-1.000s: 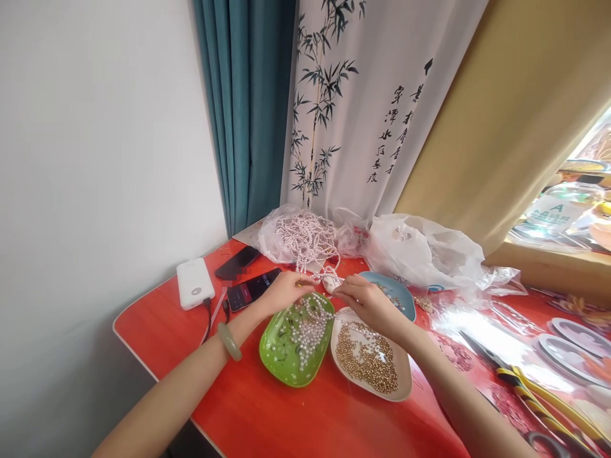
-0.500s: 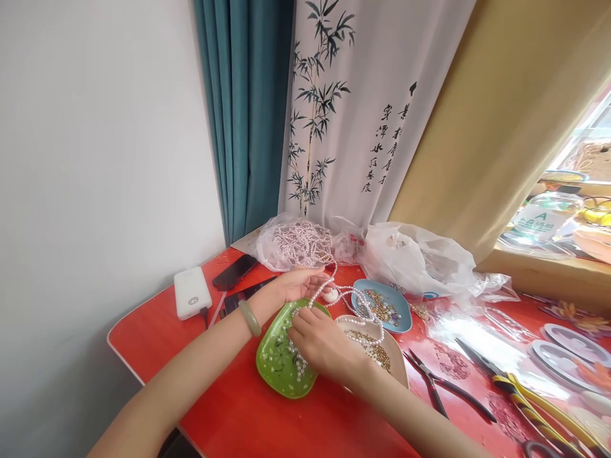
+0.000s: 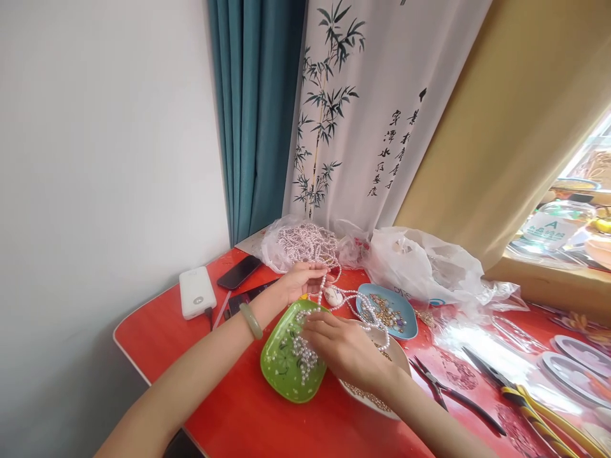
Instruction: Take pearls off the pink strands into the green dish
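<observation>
My left hand (image 3: 305, 281), with a pale bangle at the wrist, pinches a strand of pearl beads (image 3: 321, 294) behind the green tray. From there the strand drops to my right hand (image 3: 341, 343), whose fingers are closed on it above the tray's right side; the fingertips are partly hidden. Loose pearl beads (image 3: 304, 356) lie in the green tray (image 3: 277, 375). More of the strand (image 3: 351, 298) loops to the right, over a pale dish (image 3: 402, 356) of gold beads, partly covered by my right hand and forearm.
A heap of bead strands (image 3: 308, 245) lies in a plastic bag at the back. On the right are a blue dish (image 3: 413, 327) of mixed beads, black-handled pliers (image 3: 443, 387), yellow-handled pliers (image 3: 518, 397) and a white bag (image 3: 424, 261). Left: a power bank (image 3: 197, 292) and phone (image 3: 238, 272).
My right hand has moved slightly right, uncovering more of the loose pearl beads in the green tray. The strand between my hands hangs more upright. The whole view has shifted a little.
</observation>
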The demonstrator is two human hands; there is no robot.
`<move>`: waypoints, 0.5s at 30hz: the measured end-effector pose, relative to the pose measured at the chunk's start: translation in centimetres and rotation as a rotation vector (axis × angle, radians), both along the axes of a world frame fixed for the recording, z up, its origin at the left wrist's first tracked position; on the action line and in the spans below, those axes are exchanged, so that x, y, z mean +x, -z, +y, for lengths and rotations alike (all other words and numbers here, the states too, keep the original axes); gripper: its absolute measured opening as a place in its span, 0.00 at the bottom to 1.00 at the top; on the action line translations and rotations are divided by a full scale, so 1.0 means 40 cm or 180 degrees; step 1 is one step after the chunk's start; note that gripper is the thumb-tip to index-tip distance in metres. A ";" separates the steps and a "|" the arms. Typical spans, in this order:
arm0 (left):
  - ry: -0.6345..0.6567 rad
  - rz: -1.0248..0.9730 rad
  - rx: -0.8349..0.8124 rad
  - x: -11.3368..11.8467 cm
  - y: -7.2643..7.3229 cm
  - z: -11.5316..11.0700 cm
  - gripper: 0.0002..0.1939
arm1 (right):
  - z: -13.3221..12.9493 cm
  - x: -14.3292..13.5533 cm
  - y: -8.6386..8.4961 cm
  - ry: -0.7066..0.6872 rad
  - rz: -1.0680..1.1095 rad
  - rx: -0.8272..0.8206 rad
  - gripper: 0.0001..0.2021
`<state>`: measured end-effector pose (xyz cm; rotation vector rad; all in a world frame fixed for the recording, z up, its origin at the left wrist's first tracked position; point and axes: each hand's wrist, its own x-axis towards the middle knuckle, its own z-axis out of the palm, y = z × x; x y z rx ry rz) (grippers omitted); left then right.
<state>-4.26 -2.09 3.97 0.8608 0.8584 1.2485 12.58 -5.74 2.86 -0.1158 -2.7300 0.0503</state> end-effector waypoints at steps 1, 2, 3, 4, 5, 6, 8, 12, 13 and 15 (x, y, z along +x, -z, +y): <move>-0.0021 -0.0006 -0.0006 0.001 0.002 -0.002 0.05 | 0.006 0.005 0.000 0.0133 0.0145 -0.0203 0.12; -0.0034 -0.0011 -0.0009 0.003 0.002 -0.004 0.06 | 0.013 0.008 0.000 0.0407 0.0353 -0.0479 0.12; -0.0050 -0.0006 -0.0014 0.005 0.003 -0.007 0.06 | 0.021 0.010 -0.002 0.0796 0.0615 -0.0832 0.12; -0.0073 0.0008 -0.0022 0.007 0.003 -0.009 0.06 | 0.031 0.009 -0.005 0.1238 0.0925 -0.1255 0.12; -0.0093 0.0029 -0.0035 0.009 0.003 -0.011 0.07 | 0.042 0.007 -0.010 0.1651 0.1262 -0.1752 0.12; -0.0115 0.0056 -0.0045 0.011 0.004 -0.012 0.08 | 0.054 0.003 -0.016 0.1954 0.1586 -0.2330 0.11; -0.0156 0.0141 -0.0044 0.015 0.006 -0.015 0.10 | 0.078 -0.010 -0.028 0.2127 0.2093 -0.3678 0.09; -0.0239 0.0553 0.0129 0.025 0.008 -0.026 0.11 | 0.119 -0.046 -0.030 0.1751 0.2048 -0.6109 0.10; -0.0233 0.0685 0.0206 0.028 0.007 -0.032 0.10 | 0.127 -0.055 -0.027 0.1726 0.1934 -0.6440 0.12; -0.0147 0.0906 0.0367 0.033 0.001 -0.049 0.10 | 0.140 -0.070 -0.018 0.1666 0.1830 -0.6810 0.15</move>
